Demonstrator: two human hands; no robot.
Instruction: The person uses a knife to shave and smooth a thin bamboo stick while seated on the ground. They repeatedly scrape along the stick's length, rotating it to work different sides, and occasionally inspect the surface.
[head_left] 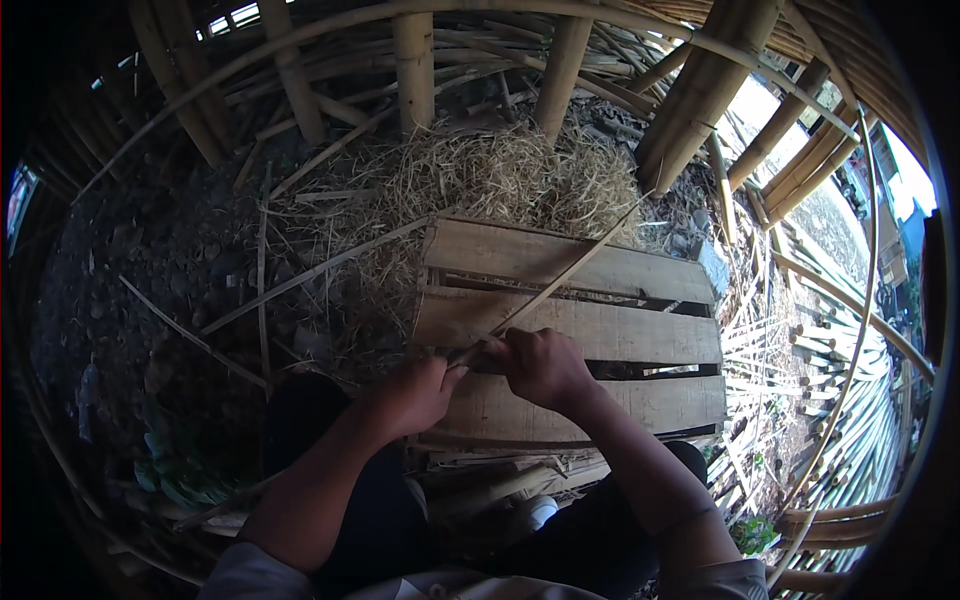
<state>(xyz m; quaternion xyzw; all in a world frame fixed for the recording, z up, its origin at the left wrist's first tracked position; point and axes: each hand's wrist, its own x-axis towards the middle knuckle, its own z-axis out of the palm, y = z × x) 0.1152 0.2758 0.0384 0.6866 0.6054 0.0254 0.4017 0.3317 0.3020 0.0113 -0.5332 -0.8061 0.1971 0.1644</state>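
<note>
A long, thin bamboo strip [568, 272] slants across a wooden slatted crate top [600, 335], its far end pointing up and right. My right hand [541, 366] is closed round the strip above the crate's middle slats. Just to its left, my left hand [408, 396] is also closed, its thumb and fingers pinching at the strip's near part. Between the two hands lies a short dark patch that I cannot make out. Both hands are over the left half of the crate, and my fingers hide the strip where they grip it.
A heap of dry shavings [500, 180] lies beyond the crate. Thick bamboo posts [415, 75] stand behind it. Loose strips [320, 275] lie on the dark ground at left. Many cut bamboo lengths [850, 400] are piled at right. My knees flank the crate's near edge.
</note>
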